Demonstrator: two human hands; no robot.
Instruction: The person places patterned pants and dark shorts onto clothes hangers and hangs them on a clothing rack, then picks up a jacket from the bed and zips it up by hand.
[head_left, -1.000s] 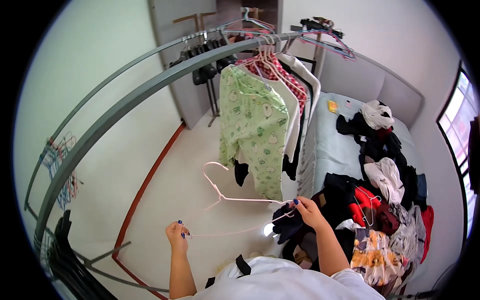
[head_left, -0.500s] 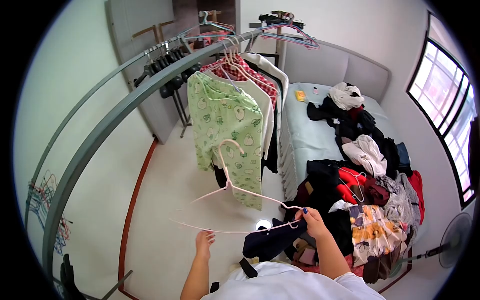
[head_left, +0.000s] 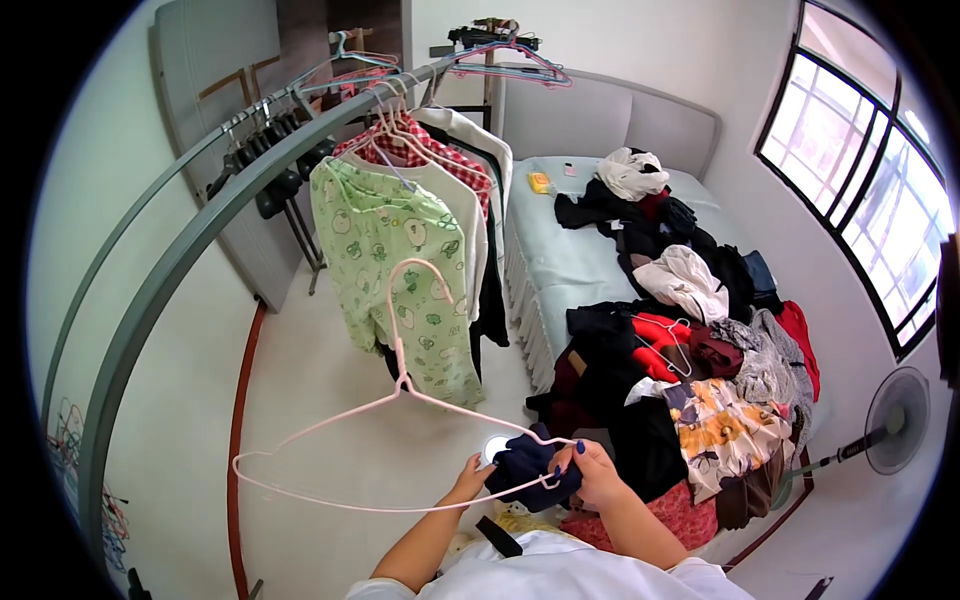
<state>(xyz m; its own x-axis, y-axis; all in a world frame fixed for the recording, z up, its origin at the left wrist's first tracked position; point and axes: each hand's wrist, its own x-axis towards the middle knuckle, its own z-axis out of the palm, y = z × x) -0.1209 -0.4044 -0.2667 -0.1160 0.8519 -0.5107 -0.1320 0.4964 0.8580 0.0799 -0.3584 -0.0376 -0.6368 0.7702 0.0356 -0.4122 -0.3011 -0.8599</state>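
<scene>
A pale pink hanger (head_left: 402, 385) is held out in front of me, its hook pointing up. My right hand (head_left: 597, 477) pinches the hanger's right end. Bunched dark navy cloth (head_left: 525, 462) lies between my hands, partly behind the hanger's lower bar; its garment kind does not show. At its left edge, my left hand (head_left: 472, 483) grips the cloth. Beyond the hanger, light green patterned pants (head_left: 395, 270) hang on the rack, in front of a white top (head_left: 466, 215) and a red checked garment (head_left: 460, 172).
A grey metal rack rail (head_left: 215, 218) curves across the left. Several garments are heaped on the bed (head_left: 560, 250) at right, with a floral cloth (head_left: 728, 435) and another hanger (head_left: 676, 350). A fan (head_left: 895, 420) stands at far right, below the window (head_left: 850, 150).
My left hand has moved right, from beside the hanger's lower bar to the navy cloth, which is now bunched between my hands. The hanger looks larger and its left end shows. The view has shifted right.
</scene>
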